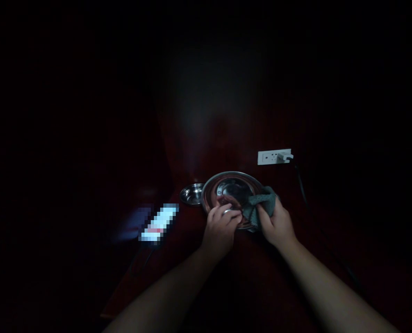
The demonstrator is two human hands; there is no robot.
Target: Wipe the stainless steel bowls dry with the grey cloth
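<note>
Near the middle of a dark red surface (185, 238), a small steel dish (191, 195) is lying on the left, its inside shining with streaks of light. Just right of it, a large steel bowl (232, 178) is facing us with its hollow, dark and reddish reflections showing across its inner wall and round base.

At the bowl's near left side, we are bringing our left hand (220, 231) over the rim, its bent fingers reaching inside; we are not managing to tell whether they are gripping or only touching the steel. On the right, we are pinching a green cloth (263, 203) in our right hand (278, 226), thumb in front, the cloth folding against the bowl's right side.

Farther left, a lit screen (159, 223) is glowing in coarse blocks, so we are not reading it. The bowl is covering the dish's right edge, and the cloth is hiding most of our right fingers. Right of the bowl, beneath a white socket panel (266, 157) holding a plug (284, 157), a dark cable (301, 185) is fading into shadow.
</note>
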